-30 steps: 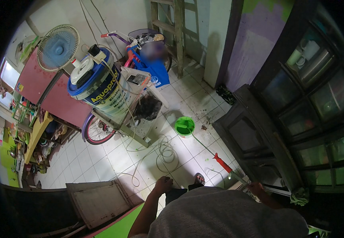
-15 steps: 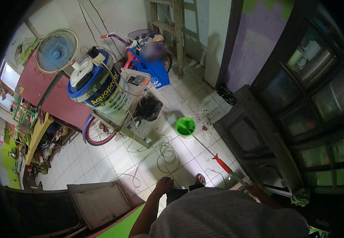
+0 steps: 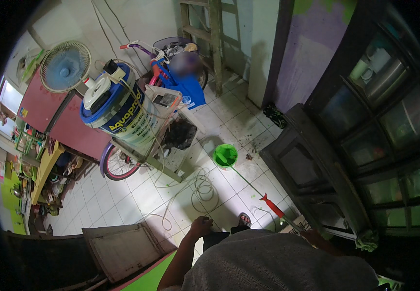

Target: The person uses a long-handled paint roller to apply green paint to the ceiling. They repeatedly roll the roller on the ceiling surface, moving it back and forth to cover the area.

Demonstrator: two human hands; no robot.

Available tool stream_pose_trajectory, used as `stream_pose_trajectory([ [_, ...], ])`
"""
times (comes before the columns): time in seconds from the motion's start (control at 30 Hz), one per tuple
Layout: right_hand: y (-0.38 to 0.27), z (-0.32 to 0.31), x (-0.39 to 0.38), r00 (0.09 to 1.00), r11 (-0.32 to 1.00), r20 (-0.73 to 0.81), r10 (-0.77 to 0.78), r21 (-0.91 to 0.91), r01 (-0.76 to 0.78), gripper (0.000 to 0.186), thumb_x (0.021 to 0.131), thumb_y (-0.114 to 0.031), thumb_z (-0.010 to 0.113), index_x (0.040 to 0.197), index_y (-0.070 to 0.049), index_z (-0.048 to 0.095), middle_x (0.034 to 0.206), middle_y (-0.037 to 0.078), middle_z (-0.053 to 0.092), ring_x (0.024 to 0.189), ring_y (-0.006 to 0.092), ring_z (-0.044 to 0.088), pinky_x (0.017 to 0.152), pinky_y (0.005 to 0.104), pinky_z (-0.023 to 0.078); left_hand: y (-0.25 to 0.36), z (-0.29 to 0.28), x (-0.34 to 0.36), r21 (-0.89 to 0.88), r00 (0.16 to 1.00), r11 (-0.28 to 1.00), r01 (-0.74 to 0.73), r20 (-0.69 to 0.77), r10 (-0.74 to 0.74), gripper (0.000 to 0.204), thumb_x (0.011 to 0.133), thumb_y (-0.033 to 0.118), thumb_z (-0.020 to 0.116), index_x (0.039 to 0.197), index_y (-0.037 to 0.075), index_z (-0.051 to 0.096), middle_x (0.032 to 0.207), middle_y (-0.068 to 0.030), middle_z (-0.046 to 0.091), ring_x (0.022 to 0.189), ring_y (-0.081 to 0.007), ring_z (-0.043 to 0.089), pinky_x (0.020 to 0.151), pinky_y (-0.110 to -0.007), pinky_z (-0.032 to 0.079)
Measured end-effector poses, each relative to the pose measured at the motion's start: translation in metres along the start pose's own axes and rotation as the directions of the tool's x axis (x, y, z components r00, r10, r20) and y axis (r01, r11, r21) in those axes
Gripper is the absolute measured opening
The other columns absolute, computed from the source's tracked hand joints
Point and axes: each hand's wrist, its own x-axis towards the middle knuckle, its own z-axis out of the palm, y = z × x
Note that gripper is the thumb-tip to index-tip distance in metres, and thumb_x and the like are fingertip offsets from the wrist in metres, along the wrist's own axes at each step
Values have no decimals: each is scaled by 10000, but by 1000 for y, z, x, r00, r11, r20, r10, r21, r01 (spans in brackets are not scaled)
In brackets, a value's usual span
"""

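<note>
My right hand (image 3: pixel 311 236) is wrapped round a pale pole (image 3: pixel 294 224) at the lower right. The pole runs up to a red handle (image 3: pixel 272 205) with a thin green rod beyond it, like a paint roller's frame. The rod (image 3: pixel 248 180) slants into a green bucket (image 3: pixel 225 156), where its green-coated end rests inside against the wall. The bucket stands on the tiled floor ahead of me. My left hand (image 3: pixel 201 226) hangs low beside my dark trouser leg, fingers loosely bent but not closed, with nothing visible in it.
A large paint pail (image 3: pixel 122 114) stands on a small table at the left, with a fan (image 3: pixel 65 66) behind it. A hose (image 3: pixel 204 191) lies coiled on the floor. A dark wooden cabinet door (image 3: pixel 311 169) stands open at right. A bicycle (image 3: pixel 122 162) and ladder (image 3: pixel 215 48) stand farther back.
The pole and red handle have shifted slightly down and to the right in my right hand, and the coated end has moved a little inside the bucket. My left hand has barely moved.
</note>
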Motion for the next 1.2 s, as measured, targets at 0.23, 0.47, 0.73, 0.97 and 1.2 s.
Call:
stream_pose_trajectory([
  [0.23, -71, -29, -24, 988, 992, 88, 125, 24, -127, 601, 899, -496, 650, 637, 42, 598, 550, 49, 507, 550, 146, 451, 515, 393, 389, -9, -1, 10, 29, 1000, 1000, 3, 18, -3, 545, 914, 369, 639, 1245, -57, 563, 987, -152, 719, 761, -203, 692, 668, -338, 566],
  [0.47, -30, -6, -2, 981, 979, 84, 177, 86, -184, 714, 862, -664, 563, 708, 34, 589, 610, 114, 533, 591, 231, 502, 572, 451, 407, -12, 6, 6, -61, 998, 996, 57, 26, -56, 538, 914, 363, 645, 1248, -51, 564, 999, -153, 719, 777, -205, 696, 691, -338, 566],
  [0.73, -31, 0, 11, 927, 924, 148, 344, 121, -362, 628, 877, -588, 621, 852, 39, 656, 793, 112, 621, 728, 190, 558, 657, 391, 444, 14, 2, -6, 61, 997, 995, 79, 16, -80, 539, 912, 368, 643, 1239, -54, 568, 1000, -154, 717, 774, -210, 698, 669, -338, 568],
  [0.97, -49, -7, 6, 911, 915, 205, 357, 120, -386, 603, 890, -558, 636, 956, 38, 699, 938, 127, 664, 868, 188, 596, 764, 364, 468, 11, 7, -10, 75, 998, 996, 52, -26, -50, 524, 904, 353, 637, 1226, -57, 580, 986, -147, 722, 788, -211, 702, 710, -341, 568],
  [1.2, -64, -14, -4, 912, 901, 163, 377, 162, -402, 597, 843, -578, 676, 875, 18, 708, 857, 105, 649, 802, 180, 575, 723, 383, 452, 6, 8, -11, 161, 998, 986, -49, -36, 56, 507, 894, 351, 652, 1201, -49, 596, 981, -133, 725, 823, -199, 702, 712, -334, 566],
])
